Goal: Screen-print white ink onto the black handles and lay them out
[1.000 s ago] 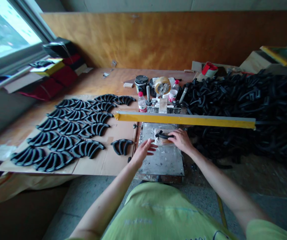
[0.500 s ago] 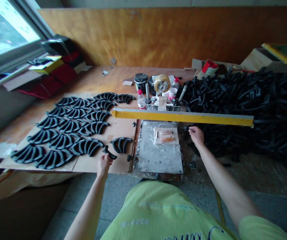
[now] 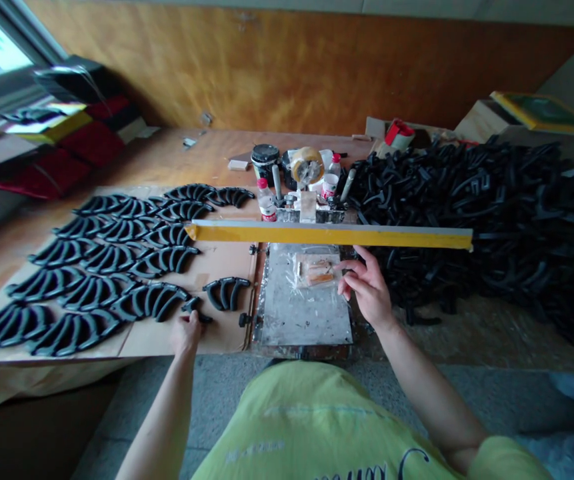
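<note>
1. Black and curved, a small piece (image 3: 205,318) is sitting at the fingertips of the left hand (image 3: 185,335), its free end pointing out to their right.
2. Those left fingers are drawing together and pinching the piece; whether it is touching the brown cardboard (image 3: 224,333) beneath them, I cannot tell.
3. Rows of black pieces (image 3: 97,263) are spreading leftward and beyond the same fingers, while a separate black fan (image 3: 224,285) is lying just past them to the right.
4. The right hand (image 3: 371,293) is hovering by the right edge of a metal plate (image 3: 307,323), its fingers standing apart and slightly bent.
5. Just left of those right fingertips, a plastic-wrapped block (image 3: 319,270) is resting on the plate.
6. Beyond them, a yellow bar (image 3: 331,237) is running crosswise, and to their right a heap of black parts (image 3: 481,200) is covering the table.
</note>
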